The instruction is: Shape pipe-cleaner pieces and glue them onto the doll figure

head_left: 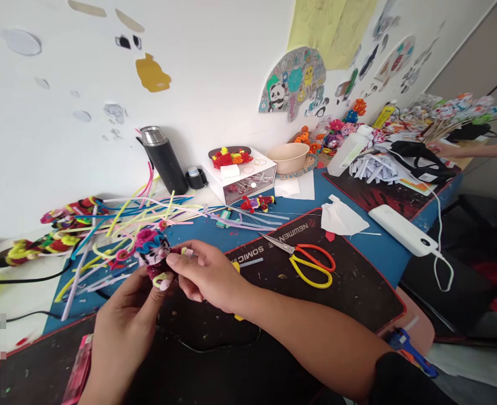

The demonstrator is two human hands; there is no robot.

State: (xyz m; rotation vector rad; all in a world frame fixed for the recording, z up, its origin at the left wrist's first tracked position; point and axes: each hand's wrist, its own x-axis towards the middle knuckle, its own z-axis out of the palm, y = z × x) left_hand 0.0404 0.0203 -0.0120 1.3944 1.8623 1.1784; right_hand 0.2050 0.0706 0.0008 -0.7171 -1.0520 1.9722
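Note:
A small pipe-cleaner doll (pixel 152 252) with a white painted face, blue trim and a pink top is held upright over the dark mat. My left hand (pixel 130 315) grips its lower body from below, thumb and fingers closed around it. From the right, my right hand (pixel 200 273) pinches the doll's side, thumb near its face and fingers curled. A small pale tip (pixel 186 252) shows by the right index finger. Behind the doll lie loose pipe cleaners (pixel 121 225) in yellow, blue, pink and white.
Scissors (pixel 305 261) with red and yellow handles lie on the mat (pixel 349 292). A black thermos (pixel 164 160), white drawer box (pixel 240 174), beige bowl (pixel 287 158) and white power bank (pixel 402 230) stand around. Another person's arm (pixel 471 150) reaches in at far right.

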